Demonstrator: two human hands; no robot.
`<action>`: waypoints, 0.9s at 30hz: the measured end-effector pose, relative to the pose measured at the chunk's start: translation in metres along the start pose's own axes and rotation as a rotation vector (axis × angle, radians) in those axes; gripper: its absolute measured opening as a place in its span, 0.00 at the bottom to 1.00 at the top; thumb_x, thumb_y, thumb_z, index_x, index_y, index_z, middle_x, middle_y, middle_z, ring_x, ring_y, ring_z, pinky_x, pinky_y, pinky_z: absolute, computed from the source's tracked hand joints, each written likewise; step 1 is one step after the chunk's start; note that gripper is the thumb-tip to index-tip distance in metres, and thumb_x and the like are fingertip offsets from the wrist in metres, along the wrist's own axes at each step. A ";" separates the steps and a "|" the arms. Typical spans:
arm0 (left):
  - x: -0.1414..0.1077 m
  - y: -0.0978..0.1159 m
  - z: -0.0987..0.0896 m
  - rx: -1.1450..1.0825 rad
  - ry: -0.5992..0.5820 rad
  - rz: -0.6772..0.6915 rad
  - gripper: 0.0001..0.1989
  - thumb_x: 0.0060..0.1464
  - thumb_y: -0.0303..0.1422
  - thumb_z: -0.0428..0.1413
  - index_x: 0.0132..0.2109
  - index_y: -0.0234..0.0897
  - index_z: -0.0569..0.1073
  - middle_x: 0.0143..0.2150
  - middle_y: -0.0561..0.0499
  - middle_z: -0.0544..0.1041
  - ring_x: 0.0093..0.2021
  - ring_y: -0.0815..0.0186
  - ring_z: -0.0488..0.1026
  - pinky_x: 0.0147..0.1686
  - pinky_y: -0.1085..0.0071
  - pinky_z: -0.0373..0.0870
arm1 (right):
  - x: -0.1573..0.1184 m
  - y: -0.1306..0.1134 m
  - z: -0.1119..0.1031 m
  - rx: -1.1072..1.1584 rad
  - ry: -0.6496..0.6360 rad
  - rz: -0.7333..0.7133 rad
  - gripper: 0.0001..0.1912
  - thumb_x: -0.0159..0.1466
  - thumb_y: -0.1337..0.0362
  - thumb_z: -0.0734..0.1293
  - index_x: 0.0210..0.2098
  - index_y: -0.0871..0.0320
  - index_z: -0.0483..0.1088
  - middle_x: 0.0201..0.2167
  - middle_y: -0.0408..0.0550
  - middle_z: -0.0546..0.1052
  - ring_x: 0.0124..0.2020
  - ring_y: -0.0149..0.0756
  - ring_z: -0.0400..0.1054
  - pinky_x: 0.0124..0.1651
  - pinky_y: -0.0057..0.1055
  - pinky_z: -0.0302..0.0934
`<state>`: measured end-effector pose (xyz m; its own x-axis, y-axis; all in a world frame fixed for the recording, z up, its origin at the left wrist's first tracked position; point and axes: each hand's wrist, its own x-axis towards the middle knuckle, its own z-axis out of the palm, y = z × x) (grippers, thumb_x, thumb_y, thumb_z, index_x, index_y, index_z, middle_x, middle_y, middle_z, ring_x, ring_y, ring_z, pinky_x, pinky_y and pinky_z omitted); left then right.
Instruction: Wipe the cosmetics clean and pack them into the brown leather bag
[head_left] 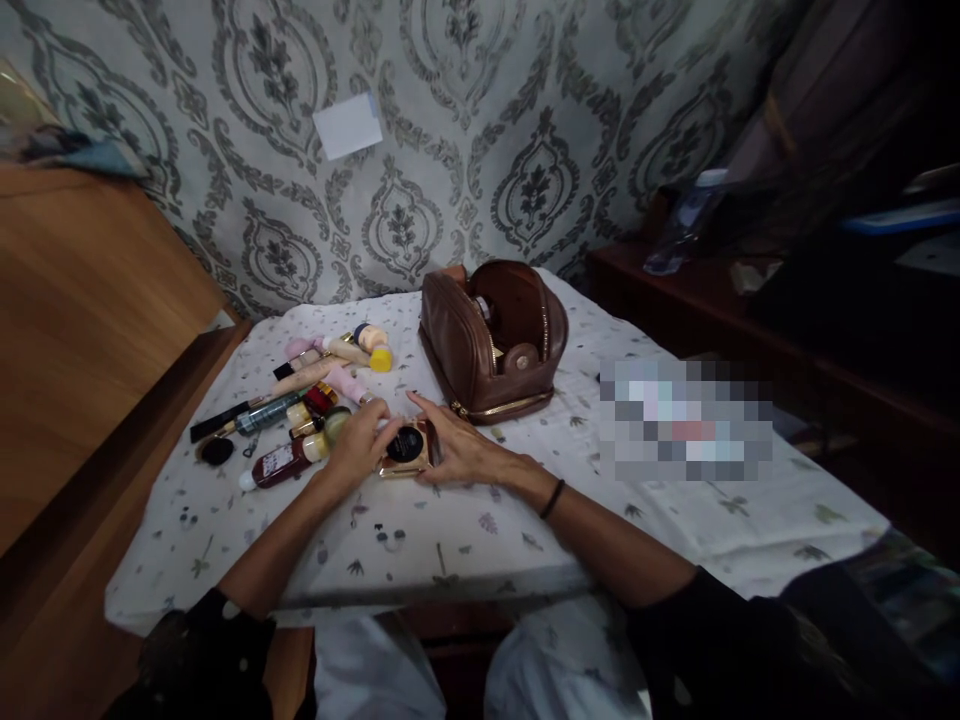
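Observation:
A gold compact with a round black centre (405, 446) lies between my two hands on the patterned white cloth. My left hand (360, 447) grips its left side, thumb over the top. On its other side, my right hand (463, 450) holds the right edge, wearing a black band at the wrist. Just behind stands a brown leather bag (469, 350), unzipped and gaping, with a small item inside. Left of my hands are several cosmetics: a dark red bottle (279, 464), a teal tube (268, 412), a yellow-capped bottle (380, 358) and a round black brush (217, 451).
The white cloth (480, 560) covers the table. A blurred-out patch (686, 420) hides something at the right. Beyond it, a clear bottle (686, 225) stands on a dark side table (637, 275). A wooden panel (90, 330) rises at the left; patterned wallpaper is behind.

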<state>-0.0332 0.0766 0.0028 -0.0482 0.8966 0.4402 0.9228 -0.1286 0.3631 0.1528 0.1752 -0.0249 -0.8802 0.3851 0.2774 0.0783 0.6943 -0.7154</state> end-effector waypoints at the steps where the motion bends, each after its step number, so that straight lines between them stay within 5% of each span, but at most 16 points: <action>1: 0.001 -0.002 0.000 0.010 0.046 -0.070 0.12 0.64 0.39 0.49 0.33 0.39 0.65 0.27 0.55 0.68 0.29 0.66 0.67 0.32 0.70 0.62 | 0.000 0.000 0.000 0.006 -0.002 -0.009 0.63 0.48 0.60 0.77 0.72 0.58 0.37 0.61 0.63 0.64 0.62 0.55 0.60 0.62 0.49 0.55; 4: 0.003 -0.006 -0.002 0.038 0.066 -0.129 0.12 0.63 0.40 0.50 0.35 0.39 0.67 0.30 0.53 0.70 0.32 0.64 0.69 0.35 0.69 0.63 | 0.000 0.001 0.000 0.011 -0.004 -0.035 0.62 0.49 0.60 0.76 0.72 0.59 0.37 0.58 0.62 0.65 0.60 0.54 0.61 0.62 0.49 0.55; 13: -0.012 -0.012 -0.027 -0.072 -0.171 0.027 0.12 0.62 0.33 0.49 0.48 0.35 0.73 0.47 0.43 0.76 0.49 0.57 0.73 0.51 0.61 0.68 | -0.001 0.002 0.001 -0.021 0.015 -0.055 0.60 0.49 0.61 0.76 0.72 0.59 0.40 0.54 0.59 0.69 0.57 0.52 0.63 0.60 0.47 0.57; 27: -0.056 0.005 -0.043 -0.218 -0.222 -0.018 0.09 0.61 0.34 0.54 0.44 0.38 0.77 0.45 0.45 0.77 0.46 0.60 0.74 0.49 0.64 0.69 | -0.002 0.002 0.001 -0.032 0.005 -0.040 0.58 0.51 0.60 0.76 0.71 0.59 0.42 0.56 0.61 0.68 0.59 0.52 0.62 0.60 0.47 0.57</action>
<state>-0.0423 0.0074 0.0158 0.0426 0.9671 0.2509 0.8175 -0.1781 0.5477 0.1538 0.1750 -0.0276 -0.8805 0.3594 0.3090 0.0576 0.7282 -0.6829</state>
